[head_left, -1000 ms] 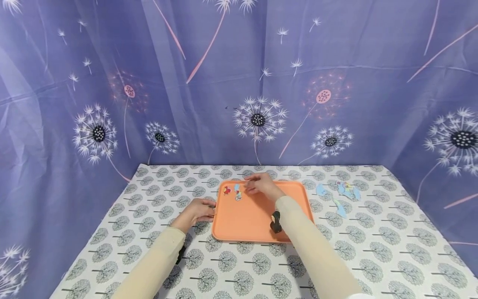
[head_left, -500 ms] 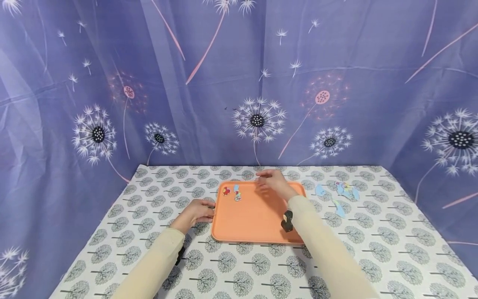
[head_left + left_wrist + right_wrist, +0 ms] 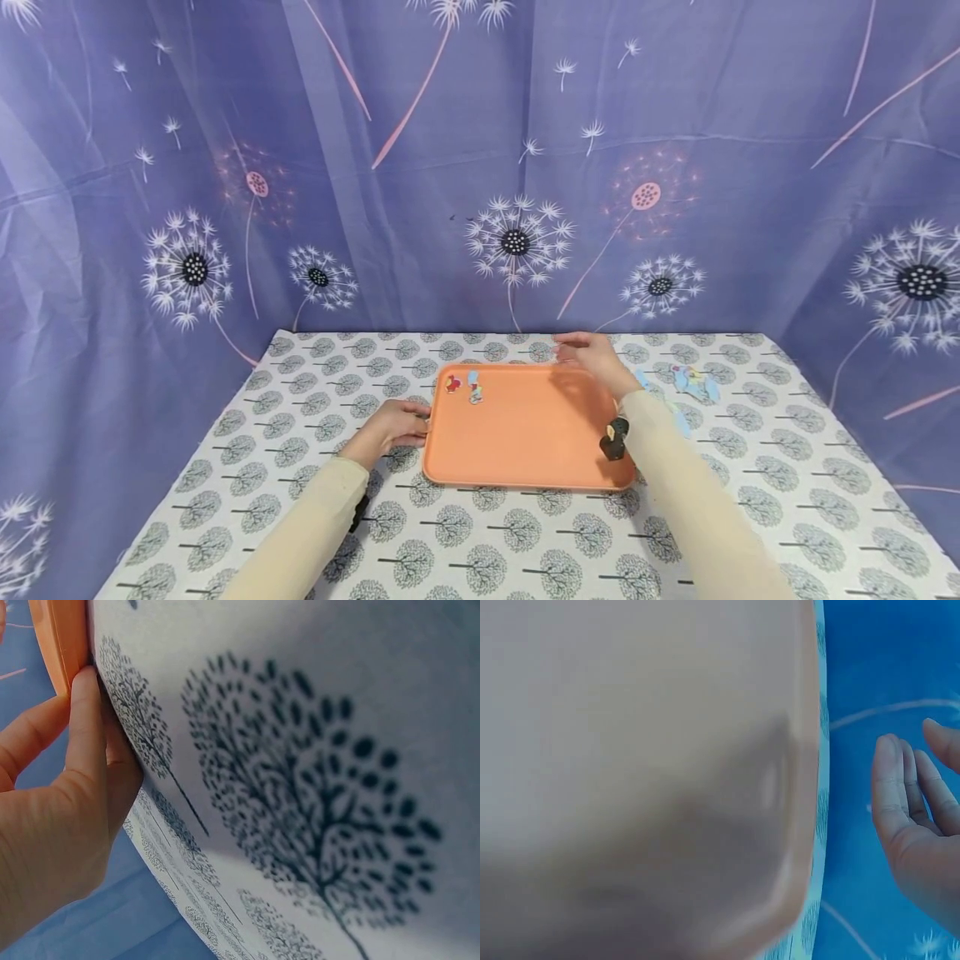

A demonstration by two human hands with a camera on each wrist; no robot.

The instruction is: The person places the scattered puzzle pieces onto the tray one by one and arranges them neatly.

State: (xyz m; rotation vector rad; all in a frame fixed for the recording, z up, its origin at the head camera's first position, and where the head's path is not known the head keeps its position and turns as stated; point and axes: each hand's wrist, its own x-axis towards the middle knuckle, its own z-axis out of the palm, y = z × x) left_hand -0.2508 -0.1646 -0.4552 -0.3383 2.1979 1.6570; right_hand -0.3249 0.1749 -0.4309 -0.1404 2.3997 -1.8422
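Pinching the left rim of the orange tray [image 3: 525,450] with my left hand [image 3: 392,425], finger and thumb right at the edge. My right hand [image 3: 596,362] is up by the tray's far right corner, fingers lightly bent and thumb spread off them. So the hands are well apart, with most of the tray between them, sitting on the desk [image 3: 450,525]. Just past my left hand, in the tray's far left corner, I've got a red piece [image 3: 453,384], a light blue piece [image 3: 472,377] and a multicoloured piece [image 3: 476,395], the last two close together. Off to the right of my right hand there's a small pile [image 3: 693,385] of blue and yellow pieces, plus a couple of blue bits [image 3: 682,423] partly behind my sleeve [image 3: 697,492]. Purple dandelion curtain [image 3: 420,208] beyond both hands.
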